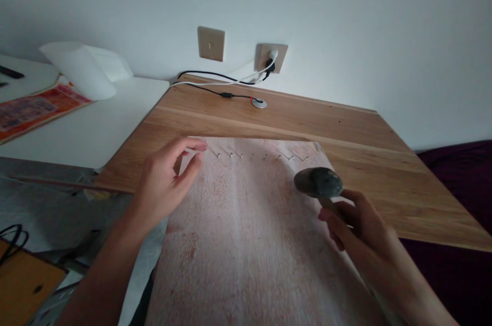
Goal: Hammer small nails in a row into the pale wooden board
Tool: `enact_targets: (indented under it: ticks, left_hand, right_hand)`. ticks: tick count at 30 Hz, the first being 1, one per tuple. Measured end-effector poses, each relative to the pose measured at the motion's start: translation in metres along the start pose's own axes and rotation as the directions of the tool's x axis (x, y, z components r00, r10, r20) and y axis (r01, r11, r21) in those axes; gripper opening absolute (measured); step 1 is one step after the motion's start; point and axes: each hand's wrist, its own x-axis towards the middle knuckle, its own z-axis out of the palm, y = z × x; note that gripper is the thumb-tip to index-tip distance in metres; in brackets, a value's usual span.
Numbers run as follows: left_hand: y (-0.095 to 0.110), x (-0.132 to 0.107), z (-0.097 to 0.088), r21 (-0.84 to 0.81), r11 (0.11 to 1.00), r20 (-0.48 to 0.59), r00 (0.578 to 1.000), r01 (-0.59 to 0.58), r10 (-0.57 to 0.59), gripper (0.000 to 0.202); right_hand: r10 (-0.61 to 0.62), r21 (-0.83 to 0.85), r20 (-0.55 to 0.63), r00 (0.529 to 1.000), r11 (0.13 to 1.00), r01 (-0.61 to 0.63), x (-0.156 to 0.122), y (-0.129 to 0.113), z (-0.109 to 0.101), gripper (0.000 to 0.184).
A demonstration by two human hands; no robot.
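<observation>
A pale pinkish board (pixel 246 233) lies on the wooden table (pixel 369 167) and runs toward me. A row of small nails (pixel 253 155) stands along its far edge. My left hand (pixel 167 182) rests at the board's far left corner, thumb and forefinger pinched together near the first nail; what they hold is too small to make out. My right hand (pixel 357 223) is wrapped round the handle of a hammer, its dark grey head (pixel 318 182) hovering over the board's right side near the nails.
A wall socket (pixel 271 58) with white and black cables (pixel 219 91) sits at the table's back edge, beside a switch plate (pixel 211 43). A white surface (pixel 92 126) at left carries a white lamp-like object (pixel 82 70) and a red printed sheet (pixel 31 109). Dark purple fabric (pixel 457 172) lies right.
</observation>
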Motion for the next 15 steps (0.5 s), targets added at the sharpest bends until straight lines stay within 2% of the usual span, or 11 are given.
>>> enact_targets:
  ticks: [1,3,7,9,10,12,15]
  left_hand:
    - [0.003,-0.013,-0.003,0.025,0.999,-0.028,0.999,0.025,-0.024,0.015]
    - [0.009,-0.038,-0.009,0.062,0.996,-0.068,0.996,0.059,-0.055,0.014]
    - [0.011,-0.077,-0.019,0.091,0.993,-0.106,0.992,0.079,-0.069,0.016]
    - [0.008,-0.095,-0.022,0.114,0.986,-0.135,0.985,0.124,-0.109,0.017]
    - [0.007,-0.105,-0.022,0.121,0.980,-0.136,0.980,0.159,-0.142,0.018]
    - [0.004,-0.125,-0.021,0.099,0.971,-0.131,0.970,0.217,-0.203,0.020]
    - [0.003,-0.157,-0.017,0.015,0.921,-0.095,0.917,0.390,-0.387,0.024]
  right_hand:
    - [0.084,0.205,0.024,0.996,0.975,-0.087,-0.005,-0.005,0.008,0.038]
    - [0.122,0.366,0.113,0.986,0.917,-0.156,-0.012,-0.013,0.017,0.043]
    - [0.072,0.402,0.344,0.936,0.890,-0.216,-0.015,-0.026,0.021,0.031]
    - [0.062,0.394,0.432,0.900,0.885,-0.250,-0.013,-0.035,0.025,0.034]
    - [0.065,0.382,0.442,0.895,0.889,-0.254,-0.012,-0.040,0.029,0.038]
    - [0.082,0.357,0.390,0.917,0.905,-0.233,-0.009,-0.050,0.038,0.044]
    - [0.085,0.304,0.214,0.973,0.941,-0.149,-0.006,-0.060,0.053,0.043]
